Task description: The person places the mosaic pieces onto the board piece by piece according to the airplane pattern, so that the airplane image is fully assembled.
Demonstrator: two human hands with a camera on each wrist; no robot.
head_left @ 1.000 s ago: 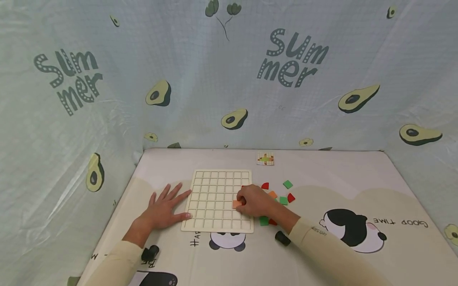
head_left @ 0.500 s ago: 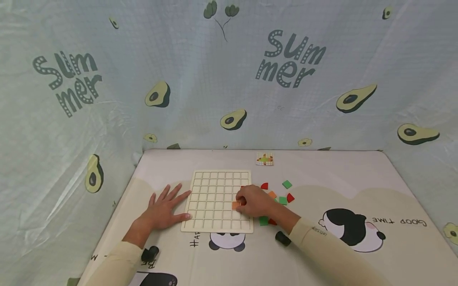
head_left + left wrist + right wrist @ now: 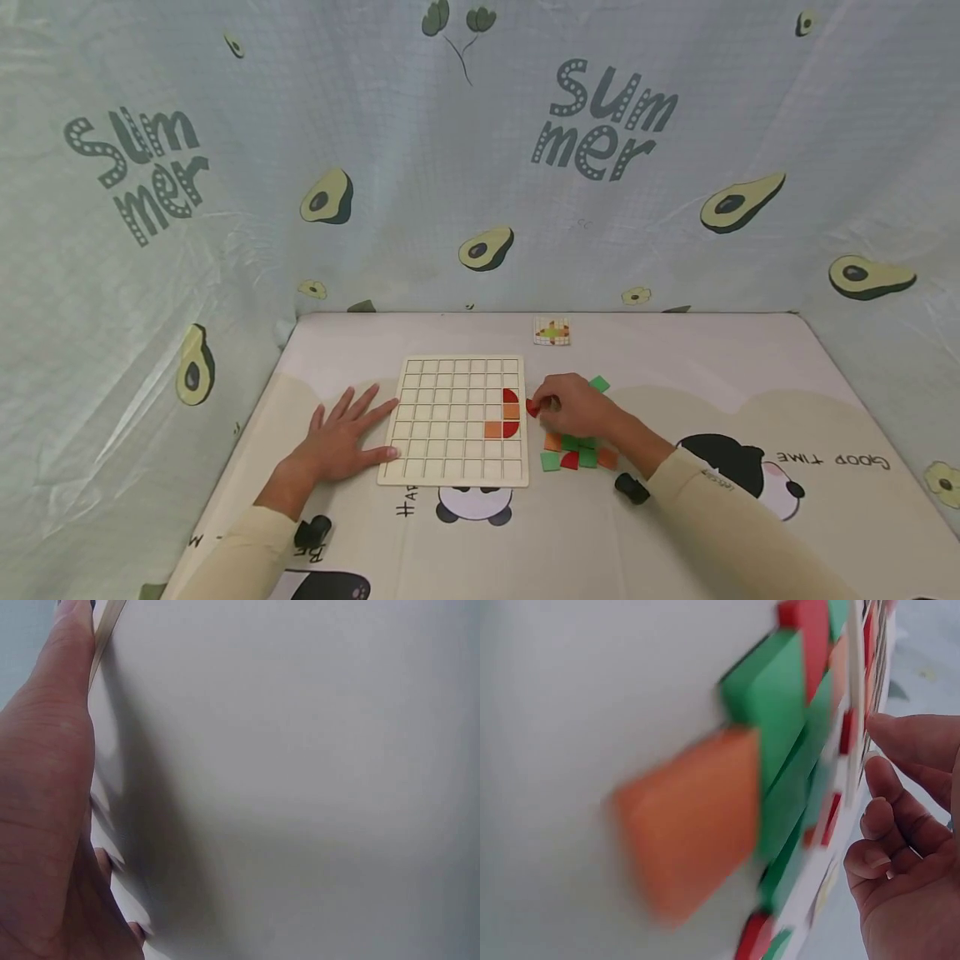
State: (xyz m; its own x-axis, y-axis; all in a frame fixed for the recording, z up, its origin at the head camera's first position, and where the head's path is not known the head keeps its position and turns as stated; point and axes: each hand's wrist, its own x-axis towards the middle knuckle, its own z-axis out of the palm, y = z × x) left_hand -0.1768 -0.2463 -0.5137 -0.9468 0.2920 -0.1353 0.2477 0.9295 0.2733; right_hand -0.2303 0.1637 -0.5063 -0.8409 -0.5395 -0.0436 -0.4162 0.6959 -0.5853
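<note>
A cream grid board (image 3: 442,417) lies flat. On its right side two red quarter-circle tiles (image 3: 510,429) and two orange square tiles (image 3: 492,429) sit in cells. My left hand (image 3: 341,442) rests with spread fingers at the board's left edge; its thumb fills the side of the left wrist view. Just right of the board, my right hand (image 3: 577,408) has its fingertips at another red quarter-circle tile (image 3: 532,407). In the right wrist view the thumb and index finger stand close together, and whether they pinch that tile cannot be told. My other right fingers curl loosely.
Loose green square tiles (image 3: 551,462), orange squares (image 3: 607,458) and a red quarter-circle (image 3: 570,460) lie right of the board. A small pattern card (image 3: 552,332) lies at the back. A hanging cloth (image 3: 405,167) borders the table.
My right hand has moved off the board to the right, uncovering the red and orange tiles in the cells. My left hand has not moved.
</note>
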